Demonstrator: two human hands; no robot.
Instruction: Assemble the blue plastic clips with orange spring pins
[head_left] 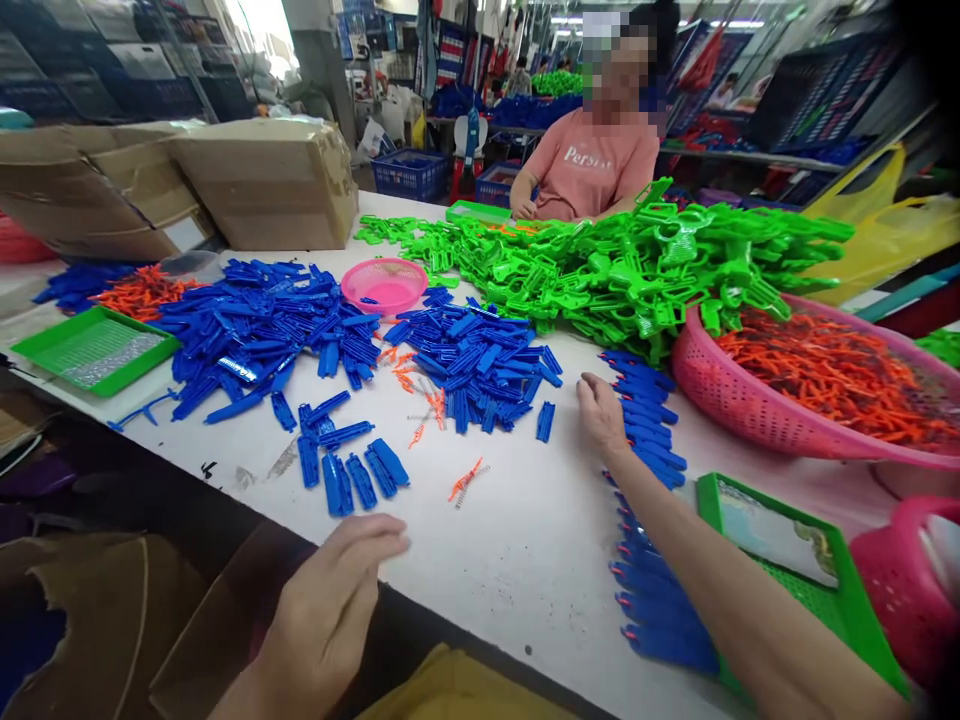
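My left hand (330, 600) hovers at the near table edge, fingers held loosely together and slightly curled, nothing visible in it. My right hand (602, 412) rests on the white table (517, 540), fingers curled down beside a row of stacked blue plastic pieces (645, 420); whether it grips one is hidden. Piles of loose blue plastic pieces (465, 360) and another blue pile (255, 330) spread across the middle. A few orange parts with springs (466, 482) lie between my hands.
A big pink basket (720, 400) of orange parts stands at right, a heap of green plastic parts (622, 270) behind it. A small pink bowl (384, 285), green trays (94, 348) (787, 545), cardboard boxes (262, 180). A person in a pink shirt (592, 165) works opposite.
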